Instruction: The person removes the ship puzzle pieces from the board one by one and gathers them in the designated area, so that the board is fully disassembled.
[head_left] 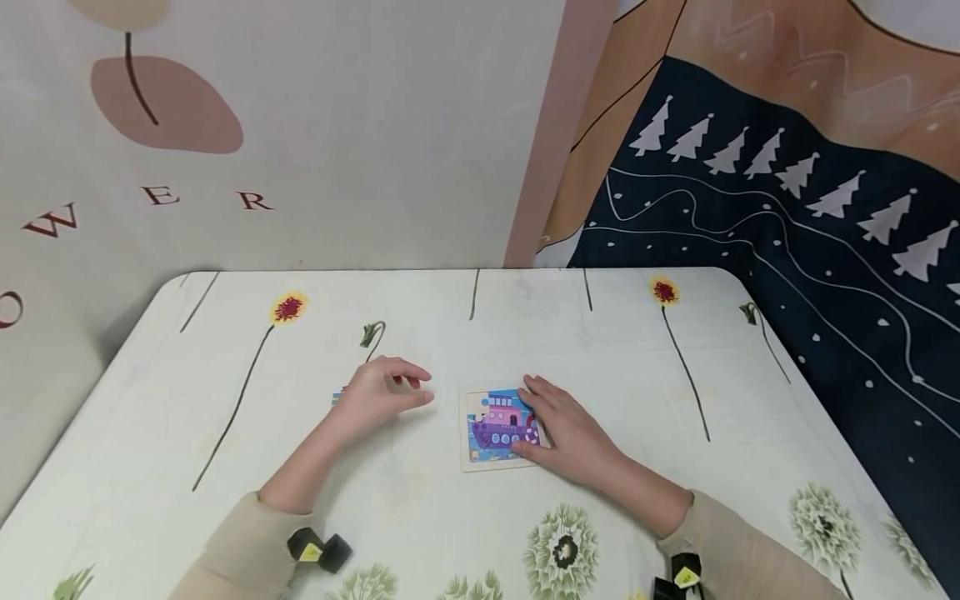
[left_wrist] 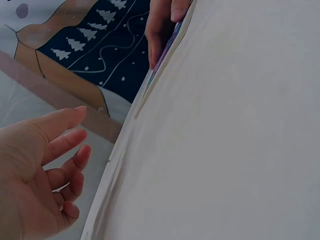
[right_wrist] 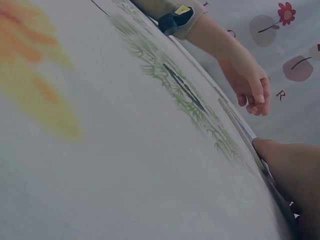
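A small jigsaw puzzle [head_left: 498, 429] with a purple and pink ship lies in a pale wooden frame on the table; a beige patch shows at its upper left. My right hand [head_left: 566, 433] rests on the puzzle's right side, with thumb and fingers spread over it. Left of the puzzle, my left hand [head_left: 378, 390] is above the cloth, its fingers loosely bent with nothing seen between them; the left wrist view also shows this hand [left_wrist: 45, 175] holding nothing. A blue-edged piece [head_left: 337, 398] shows beside the left hand, mostly hidden behind it.
A white tablecloth [head_left: 420, 517] printed with flowers and dandelions covers the table. Behind the table hangs a pale printed curtain [head_left: 375, 142], with a dark blue cloth with white trees [head_left: 750, 217] to the right. Both wrists wear small black cameras [head_left: 333, 552].
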